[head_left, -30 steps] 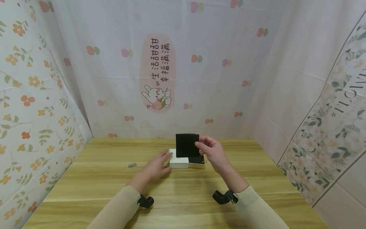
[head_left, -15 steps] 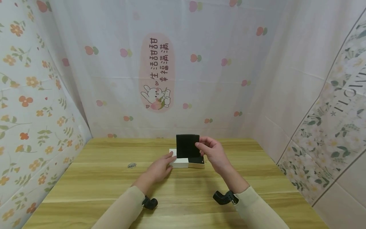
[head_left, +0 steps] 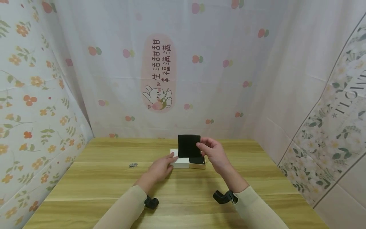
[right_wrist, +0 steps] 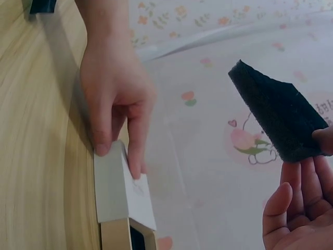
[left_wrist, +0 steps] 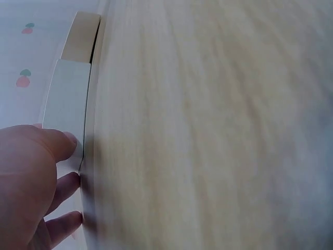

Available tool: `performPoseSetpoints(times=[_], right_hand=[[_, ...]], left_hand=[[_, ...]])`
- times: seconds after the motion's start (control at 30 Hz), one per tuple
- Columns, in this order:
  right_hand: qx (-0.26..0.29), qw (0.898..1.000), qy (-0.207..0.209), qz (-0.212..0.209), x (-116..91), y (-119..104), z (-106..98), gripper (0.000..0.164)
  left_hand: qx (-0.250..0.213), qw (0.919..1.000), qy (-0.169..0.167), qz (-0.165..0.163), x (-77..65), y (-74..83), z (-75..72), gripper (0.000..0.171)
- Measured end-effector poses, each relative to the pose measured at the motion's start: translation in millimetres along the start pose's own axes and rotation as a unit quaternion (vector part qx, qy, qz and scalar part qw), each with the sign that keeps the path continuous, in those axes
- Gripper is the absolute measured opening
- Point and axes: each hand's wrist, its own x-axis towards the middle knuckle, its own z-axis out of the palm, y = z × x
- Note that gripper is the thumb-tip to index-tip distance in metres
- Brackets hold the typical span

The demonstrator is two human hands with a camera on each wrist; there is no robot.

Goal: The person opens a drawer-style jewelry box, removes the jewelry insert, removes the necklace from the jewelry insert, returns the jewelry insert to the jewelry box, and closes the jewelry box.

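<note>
On the bench (head_left: 177, 200), gripping the white-and-tan box (head_left: 181, 164) by its left end in the left hand (head_left: 160, 168). Pinching the black foam square (head_left: 188, 147) by its right edge in the right hand (head_left: 213, 154), off the bench. Left of the box, can see a small silvery thing (head_left: 133, 165).

It looks like a curtained-off booth, with printed cloths (head_left: 217, 89) round a wood-grain table (head_left: 186, 203).

White box cover (head_left: 181, 165), lying flat; a tan tray (head_left: 197, 166), dark inside, projects from it at 3 o'clock. Black square foam pad (head_left: 188, 146), raised nearly upright, apart from both, at the cover's 1 o'clock in the head view.
</note>
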Motion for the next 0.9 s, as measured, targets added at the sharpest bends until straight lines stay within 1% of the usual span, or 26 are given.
performPoseSetpoints(times=[0.2, 0.4, 0.67, 0.9], right_hand=[[-0.005, 1.0, 0.013, 0.0, 4.7, 9.9, -4.9, 0.014], [-0.014, 1.0, 0.024, 0.01, 9.2, 14.2, -8.1, 0.015], [-0.037, 0.999, 0.026, 0.012, 13.8, 18.9, -11.8, 0.024], [-0.039, 0.998, 0.039, 0.022, 19.0, 28.8, -15.2, 0.021]], left_hand=[[0.006, 1.0, 0.0, -0.001, -3.0, 4.0, -2.5, 0.05], [0.008, 1.0, 0.002, -0.001, -1.7, 4.0, -3.5, 0.051], [0.002, 0.9999, -0.009, -0.011, 0.5, 4.6, -4.1, 0.052], [-0.002, 1.0, -0.004, -0.005, 0.0, 4.8, -3.1, 0.052]])
